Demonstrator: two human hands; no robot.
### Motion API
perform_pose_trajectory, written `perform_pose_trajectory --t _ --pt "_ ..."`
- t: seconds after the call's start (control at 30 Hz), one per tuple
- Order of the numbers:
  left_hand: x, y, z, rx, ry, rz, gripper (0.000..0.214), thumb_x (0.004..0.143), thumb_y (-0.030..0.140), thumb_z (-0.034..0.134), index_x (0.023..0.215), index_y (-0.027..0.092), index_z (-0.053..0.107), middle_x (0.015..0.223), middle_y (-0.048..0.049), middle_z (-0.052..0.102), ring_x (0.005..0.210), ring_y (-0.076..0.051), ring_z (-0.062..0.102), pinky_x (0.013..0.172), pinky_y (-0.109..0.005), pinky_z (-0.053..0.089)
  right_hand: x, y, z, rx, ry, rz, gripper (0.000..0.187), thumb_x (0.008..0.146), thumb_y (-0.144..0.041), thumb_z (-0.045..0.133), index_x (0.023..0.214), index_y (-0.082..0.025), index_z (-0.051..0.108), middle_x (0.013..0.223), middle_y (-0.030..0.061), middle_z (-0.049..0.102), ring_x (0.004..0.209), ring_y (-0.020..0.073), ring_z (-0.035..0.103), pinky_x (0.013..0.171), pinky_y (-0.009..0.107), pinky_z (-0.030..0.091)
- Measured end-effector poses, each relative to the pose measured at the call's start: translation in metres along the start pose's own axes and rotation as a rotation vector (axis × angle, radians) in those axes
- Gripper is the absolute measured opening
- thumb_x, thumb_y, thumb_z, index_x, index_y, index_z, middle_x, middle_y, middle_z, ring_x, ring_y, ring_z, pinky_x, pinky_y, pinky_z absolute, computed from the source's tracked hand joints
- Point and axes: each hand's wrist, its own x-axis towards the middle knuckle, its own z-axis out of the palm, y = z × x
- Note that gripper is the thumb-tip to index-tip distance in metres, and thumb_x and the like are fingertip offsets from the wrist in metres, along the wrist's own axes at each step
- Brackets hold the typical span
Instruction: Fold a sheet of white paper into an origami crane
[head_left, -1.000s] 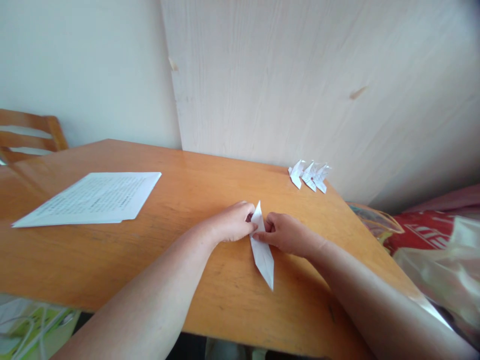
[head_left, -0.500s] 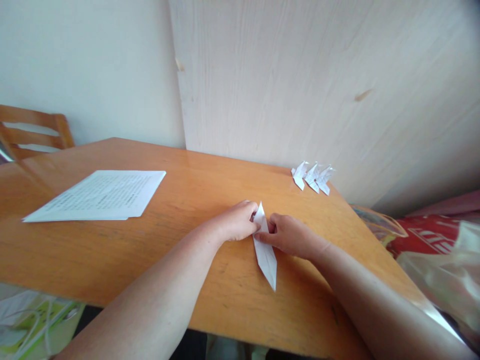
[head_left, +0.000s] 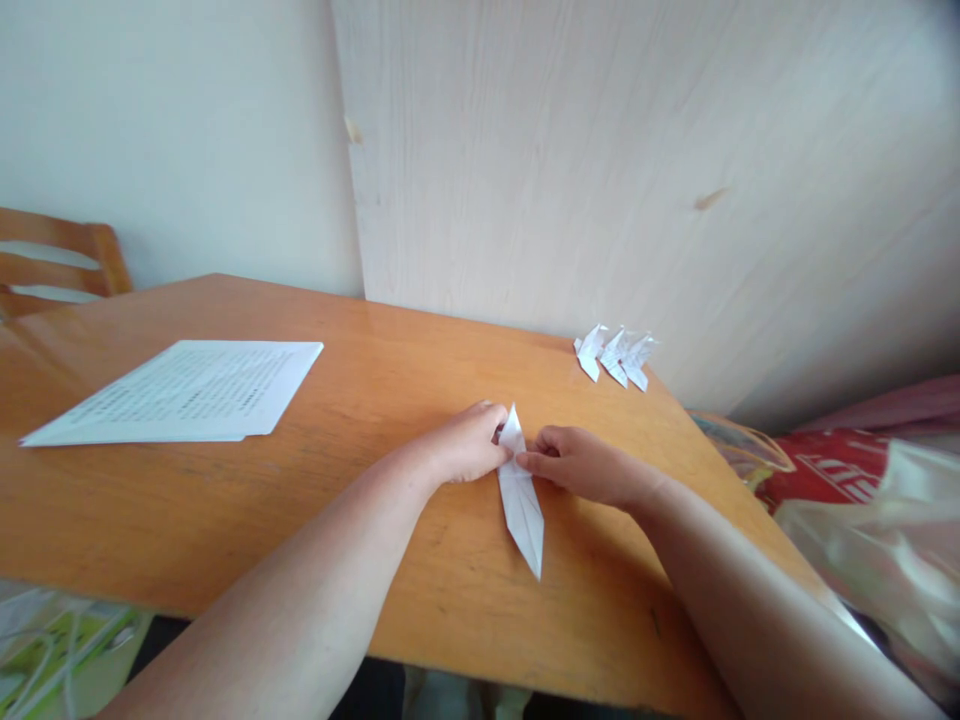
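A long, pointed piece of folded white paper point(head_left: 522, 500) lies on the orange wooden table point(head_left: 390, 400), its tip toward me. My left hand point(head_left: 466, 445) is closed, its fingertips pinching the paper's upper left edge. My right hand point(head_left: 577, 464) is closed too, thumb and finger pressing the same upper part from the right. The two hands nearly touch over the fold. The far tip of the paper sticks up between them.
Three small folded paper figures point(head_left: 616, 353) stand in a row at the table's far right corner, by a pale wooden board. Printed sheets point(head_left: 184, 390) lie at the left. A wooden chair point(head_left: 60, 262) stands far left. Plastic bags point(head_left: 870, 500) sit at the right.
The hands stay on the folded paper with only small finger shifts. My view has swung slightly, so everything sits a little further left than half a second ago.
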Motion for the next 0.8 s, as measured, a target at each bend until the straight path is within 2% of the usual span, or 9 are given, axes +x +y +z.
perform_pose_trajectory --t 0.17,0.37,0.47,0.57,0.7,0.8 --pt "-0.001 0.001 0.0 0.0 0.006 -0.007 0.012 0.076 0.021 0.061 0.084 0.021 0.052 0.09 -0.0024 0.06 0.087 -0.02 0.061 0.066 -0.027 0.044 0.002 0.005 0.005 -0.009 0.027 -0.007 0.015 0.083 -0.033 0.065 0.081 -0.02 0.058 0.075 0.001 0.065 0.065 0.0138 0.054 0.058 0.026 0.036" --pt "-0.002 0.001 0.001 -0.004 0.019 0.011 0.011 0.078 0.02 0.059 0.085 0.022 0.052 0.093 -0.0029 0.06 0.09 -0.021 0.061 0.07 -0.028 0.046 0.004 0.006 0.008 -0.026 0.061 -0.038 0.014 0.082 -0.031 0.067 0.078 -0.02 0.059 0.074 0.0012 0.065 0.065 0.0144 0.054 0.057 0.026 0.036" --pt "-0.002 -0.001 0.003 -0.006 0.021 0.023 0.011 0.079 0.02 0.058 0.088 0.022 0.053 0.095 -0.0031 0.06 0.091 -0.02 0.061 0.071 -0.028 0.047 0.0 0.009 0.003 0.083 0.038 -0.028 0.017 0.085 -0.034 0.064 0.079 -0.019 0.058 0.072 0.0007 0.063 0.062 0.0136 0.053 0.055 0.025 0.036" --pt "-0.003 -0.004 0.005 -0.011 0.036 0.036 0.011 0.08 0.022 0.059 0.089 0.021 0.053 0.097 -0.003 0.059 0.092 -0.02 0.061 0.073 -0.029 0.048 -0.004 0.013 0.001 0.311 0.03 0.021 0.017 0.09 -0.033 0.057 0.081 -0.019 0.057 0.069 -0.0003 0.06 0.062 0.0134 0.055 0.055 0.024 0.039" --pt "-0.003 -0.006 0.006 -0.016 0.042 0.082 0.011 0.081 0.022 0.06 0.09 0.022 0.054 0.098 -0.0026 0.058 0.093 -0.02 0.06 0.076 -0.029 0.048 -0.003 0.018 0.004 0.476 0.162 0.086 0.014 0.09 -0.029 0.055 0.092 -0.017 0.06 0.07 -0.0007 0.06 0.062 0.0131 0.056 0.056 0.023 0.041" --pt "-0.004 -0.004 0.005 -0.033 0.022 0.117 0.011 0.081 0.02 0.059 0.091 0.022 0.054 0.097 -0.0023 0.059 0.094 -0.02 0.06 0.078 -0.03 0.048 0.003 0.02 0.011 0.491 0.294 -0.008 0.028 0.088 -0.031 0.06 0.111 -0.016 0.062 0.089 0.0033 0.066 0.076 0.015 0.061 0.067 0.025 0.046"
